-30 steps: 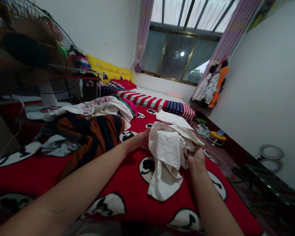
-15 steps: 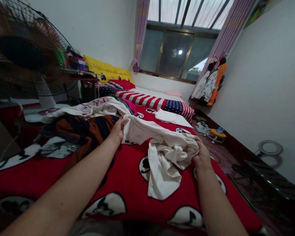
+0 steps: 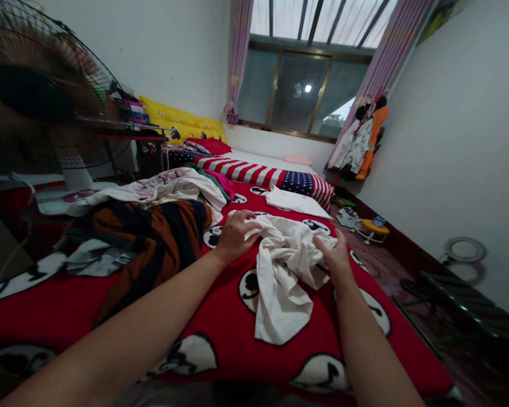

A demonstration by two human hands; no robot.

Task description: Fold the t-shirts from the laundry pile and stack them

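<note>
Left hand (image 3: 236, 236) half curled at the upper left edge of the white cloth (image 3: 282, 294); right hand (image 3: 337, 259) partly open, thumb on its right side; firmness of either grip cannot be told. Apparent step: straightening; next move likely calls for securing edges. Cloth lies rumpled on the red blanket (image 3: 223, 316), one flap toward the wearer.

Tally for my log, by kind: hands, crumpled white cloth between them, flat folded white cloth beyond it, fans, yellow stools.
Left hand, right hand: 2
Crumpled white cloth: 1
Folded white cloth: 1
Fan: 1
Yellow stool: 1
Total: 6
</note>
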